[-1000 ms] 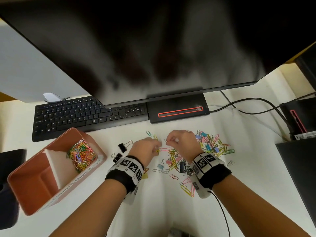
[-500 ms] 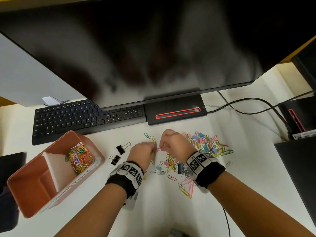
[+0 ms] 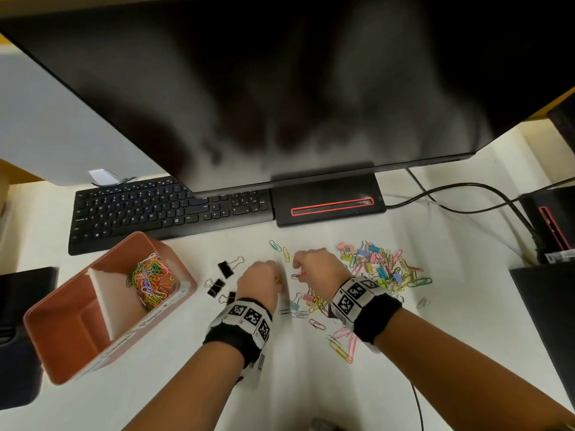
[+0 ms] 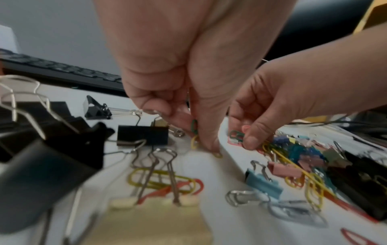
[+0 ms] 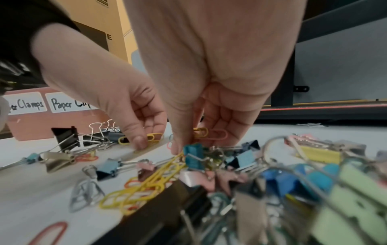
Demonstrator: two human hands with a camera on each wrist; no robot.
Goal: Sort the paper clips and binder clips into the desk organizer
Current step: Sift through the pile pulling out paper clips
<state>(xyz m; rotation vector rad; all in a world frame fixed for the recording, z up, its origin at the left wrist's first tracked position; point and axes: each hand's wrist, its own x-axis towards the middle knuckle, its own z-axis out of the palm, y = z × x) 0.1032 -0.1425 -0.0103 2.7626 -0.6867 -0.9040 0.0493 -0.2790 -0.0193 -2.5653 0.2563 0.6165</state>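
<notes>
**Both hands down among the loose clips**

Left hand (image 3: pixel 259 283) pinching small coloured wire paper clips (image 4: pixel 195 131) mid-desk. Right hand (image 3: pixel 317 272) curled, gripping more clips (image 5: pixel 207 133) beside the scattered pile (image 3: pixel 384 267). Salmon plastic desk organizer (image 3: pixel 59 346) sitting at the white desk's (image 3: pixel 311 384) left edge, paper clips heaped inside.

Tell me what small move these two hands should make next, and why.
Probably lift the left hand with its clips and carry them to the organizer. Its grip already pinches green and yellow paper clips at the desk surface, and the compartment holding paper clips sits just to its left. The right hand holds clips too and could follow.
</notes>
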